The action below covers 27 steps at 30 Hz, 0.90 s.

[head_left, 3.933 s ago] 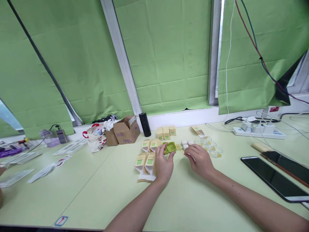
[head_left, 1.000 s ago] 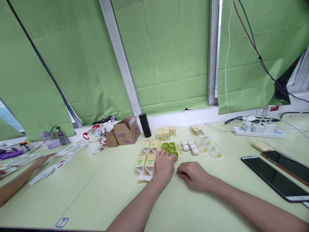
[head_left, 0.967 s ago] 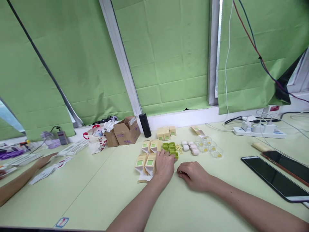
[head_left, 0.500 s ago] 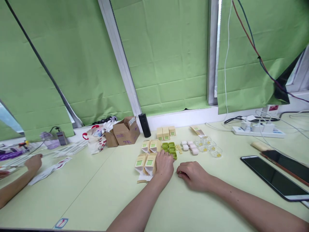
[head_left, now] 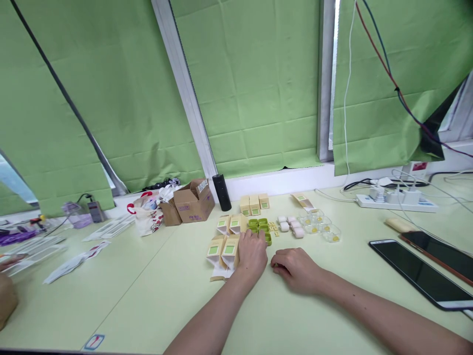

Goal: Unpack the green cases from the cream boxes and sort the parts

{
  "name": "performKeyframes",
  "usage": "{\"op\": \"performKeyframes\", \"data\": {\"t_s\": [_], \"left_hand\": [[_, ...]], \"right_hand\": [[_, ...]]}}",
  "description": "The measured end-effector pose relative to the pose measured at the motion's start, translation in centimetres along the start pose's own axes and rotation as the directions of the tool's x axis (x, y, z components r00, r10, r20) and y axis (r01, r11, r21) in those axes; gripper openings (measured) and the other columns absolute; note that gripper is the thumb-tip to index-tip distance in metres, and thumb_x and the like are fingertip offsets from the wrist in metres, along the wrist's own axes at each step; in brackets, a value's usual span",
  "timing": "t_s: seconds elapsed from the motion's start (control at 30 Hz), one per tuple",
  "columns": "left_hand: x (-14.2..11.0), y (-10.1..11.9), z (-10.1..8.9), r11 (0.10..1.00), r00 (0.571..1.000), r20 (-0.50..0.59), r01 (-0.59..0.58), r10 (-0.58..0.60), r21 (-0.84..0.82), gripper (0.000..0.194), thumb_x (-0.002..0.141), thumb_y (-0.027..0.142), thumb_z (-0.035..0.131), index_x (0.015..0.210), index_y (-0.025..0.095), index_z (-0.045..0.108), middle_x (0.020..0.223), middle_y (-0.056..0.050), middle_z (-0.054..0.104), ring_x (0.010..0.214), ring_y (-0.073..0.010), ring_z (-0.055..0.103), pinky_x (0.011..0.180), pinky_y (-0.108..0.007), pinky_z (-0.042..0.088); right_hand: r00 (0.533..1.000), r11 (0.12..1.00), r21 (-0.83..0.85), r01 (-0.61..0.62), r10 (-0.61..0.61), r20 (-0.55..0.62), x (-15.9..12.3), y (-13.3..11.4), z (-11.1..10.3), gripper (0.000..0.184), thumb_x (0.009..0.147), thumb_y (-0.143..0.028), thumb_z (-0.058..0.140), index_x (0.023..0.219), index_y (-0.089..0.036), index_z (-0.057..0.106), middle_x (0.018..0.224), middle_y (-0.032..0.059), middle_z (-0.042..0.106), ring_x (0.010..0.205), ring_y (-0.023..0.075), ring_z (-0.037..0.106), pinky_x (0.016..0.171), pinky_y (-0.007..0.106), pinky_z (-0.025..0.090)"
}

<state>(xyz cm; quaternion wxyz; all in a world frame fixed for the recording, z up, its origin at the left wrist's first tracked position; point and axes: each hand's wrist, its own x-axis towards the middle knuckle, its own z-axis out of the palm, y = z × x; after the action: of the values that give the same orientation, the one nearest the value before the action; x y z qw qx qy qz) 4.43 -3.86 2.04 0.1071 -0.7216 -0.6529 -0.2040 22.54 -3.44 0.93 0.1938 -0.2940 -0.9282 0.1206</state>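
Observation:
My left hand [head_left: 253,252] is lowered over the front of a group of small, square, olive-green cases [head_left: 262,222]. Its bent fingers are at the nearest green case [head_left: 268,240] and partly cover it. My right hand [head_left: 293,264] rests on the table to the right, fingers curled inward; whatever they may hold is hidden. Just behind it lie several tiny yellow pieces [head_left: 273,228] and several pale pink-white rounded cases [head_left: 294,227]. Cardboard boxes with green labels [head_left: 230,249] stand close to the left of my left hand, their flaps open.
Clear plastic cups with yellow bits [head_left: 320,226] sit at right, near two phones [head_left: 421,271] and a power strip [head_left: 397,202]. Behind are small closed boxes [head_left: 254,204], a black cylinder [head_left: 221,192] and a carton [head_left: 194,199]. A co-worker's arm [head_left: 5,301] reaches in at far left.
Since the oldest frame, the green case held up in my left hand has come down to the table, and my right hand moved toward me. The co-worker's arm has drawn back left.

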Motion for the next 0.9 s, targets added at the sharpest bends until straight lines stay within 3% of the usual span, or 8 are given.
{"op": "performKeyframes", "data": {"t_s": [0.17, 0.27, 0.37, 0.6, 0.7, 0.9], "left_hand": [[-0.2, 0.7, -1.7, 0.995, 1.0, -0.013, -0.009, 0.01, 0.098, 0.021, 0.097, 0.023, 0.057, 0.115, 0.018, 0.065, 0.097, -0.014, 0.074, 0.103, -0.0352, 0.059, 0.088, -0.046, 0.039], [0.0, 1.0, -2.8, 0.996, 0.999, -0.044, -0.011, 0.015, 0.092, 0.015, 0.099, 0.026, 0.053, 0.105, 0.021, 0.065, 0.097, -0.01, 0.075, 0.101, -0.0323, 0.06, 0.086, -0.044, 0.039], [0.5, 1.0, -3.8, 0.998, 0.995, -0.094, -0.016, 0.022, 0.066, 0.021, 0.102, 0.028, 0.049, 0.089, 0.022, 0.065, 0.089, -0.008, 0.074, 0.094, -0.03, 0.06, 0.084, -0.044, 0.038], [5.1, -0.2, -6.0, 0.995, 0.985, -0.143, -0.088, 0.095, 0.052, 0.026, 0.101, 0.019, 0.042, 0.087, 0.02, 0.064, 0.088, -0.01, 0.072, 0.093, -0.0288, 0.057, 0.084, -0.043, 0.036], [8.5, -1.3, -5.3, 0.999, 0.999, -0.029, -0.017, 0.019, 0.049, 0.022, 0.094, 0.014, 0.046, 0.103, 0.02, 0.065, 0.097, -0.011, 0.073, 0.104, -0.0311, 0.055, 0.089, -0.044, 0.035], [14.4, -3.2, -1.3, 0.994, 0.993, 0.086, 0.074, -0.081, 0.083, 0.044, 0.084, 0.02, 0.057, 0.127, 0.016, 0.058, 0.118, -0.019, 0.068, 0.118, -0.0376, 0.047, 0.096, -0.048, 0.037]], "right_hand": [[1.0, 1.0, -0.008, -0.006, 0.006, 0.017, 0.0, -0.1, -0.2, 0.018, 0.092, -0.016, 0.053, 0.089, -0.022, 0.07, 0.088, 0.0023, 0.075, 0.075, 0.0173, 0.065, 0.065, 0.028, 0.034], [1.0, 1.0, -0.018, -0.004, 0.004, 0.025, -0.1, -0.1, -0.2, 0.019, 0.093, -0.017, 0.052, 0.092, -0.022, 0.071, 0.09, 0.0033, 0.075, 0.077, 0.0179, 0.066, 0.065, 0.028, 0.034], [1.0, 1.0, -0.025, 0.001, 0.0, 0.031, -0.1, -0.2, -0.3, 0.018, 0.093, -0.017, 0.053, 0.093, -0.022, 0.07, 0.091, 0.0031, 0.075, 0.077, 0.0179, 0.067, 0.065, 0.028, 0.033], [0.999, 0.999, -0.037, -0.006, 0.008, 0.043, 0.0, -0.2, -0.5, 0.014, 0.092, -0.015, 0.055, 0.091, -0.022, 0.067, 0.09, 0.003, 0.074, 0.075, 0.0169, 0.065, 0.062, 0.028, 0.029], [0.999, 0.999, -0.036, -0.004, 0.006, 0.042, 0.0, 0.0, -0.3, 0.014, 0.093, -0.016, 0.054, 0.091, -0.022, 0.067, 0.09, 0.0029, 0.074, 0.075, 0.0166, 0.064, 0.062, 0.028, 0.029], [0.999, 1.0, -0.03, 0.006, -0.005, 0.039, 0.0, 0.4, 0.1, 0.014, 0.092, -0.015, 0.055, 0.091, -0.022, 0.067, 0.091, 0.0022, 0.074, 0.076, 0.0164, 0.064, 0.062, 0.028, 0.028]]}}
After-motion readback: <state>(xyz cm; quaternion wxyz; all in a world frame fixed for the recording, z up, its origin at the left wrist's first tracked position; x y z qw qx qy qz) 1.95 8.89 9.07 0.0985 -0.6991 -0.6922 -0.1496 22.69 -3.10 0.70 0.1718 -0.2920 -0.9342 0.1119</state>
